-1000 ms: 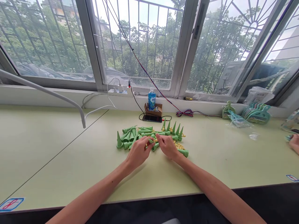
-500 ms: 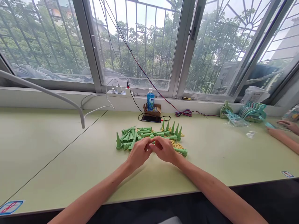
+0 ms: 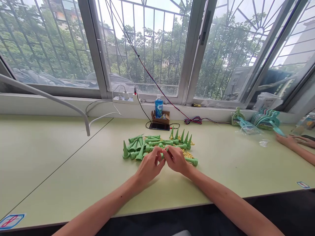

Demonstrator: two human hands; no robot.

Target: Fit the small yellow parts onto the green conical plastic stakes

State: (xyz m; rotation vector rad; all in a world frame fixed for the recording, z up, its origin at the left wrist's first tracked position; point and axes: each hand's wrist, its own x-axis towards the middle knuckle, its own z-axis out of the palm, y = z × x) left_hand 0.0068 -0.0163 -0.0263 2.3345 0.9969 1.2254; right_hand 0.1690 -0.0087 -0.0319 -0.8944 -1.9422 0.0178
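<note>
My left hand (image 3: 149, 164) and my right hand (image 3: 176, 160) meet in front of a pile of green plastic cone-shaped spikes (image 3: 139, 143). Both are closed, fingertips pinched together around a small green plastic piece (image 3: 162, 157). Most of that piece is hidden by the fingers, so its full shape does not show. Behind my right hand, several spikes (image 3: 189, 141) stand upright in a slanting row. Small yellow pieces (image 3: 187, 154) lie scattered beside that hand, next to a spike on its side (image 3: 192, 161). One more upright spike (image 3: 125, 150) stands at the pile's left end.
Beyond the pile lie a phone (image 3: 159, 126) on a cable and a blue bottle (image 3: 158, 107) in a small carton. Coiled wire (image 3: 193, 120) rests near the wall. Teal dustpan-like items (image 3: 267, 118) and another person's hands (image 3: 286, 141) are at the right. A grey tube (image 3: 73, 106) overhangs the left.
My fingers have shifted slightly, and a bit of green plastic now shows between them. At the right, the other person's hands have moved a little to the left.
</note>
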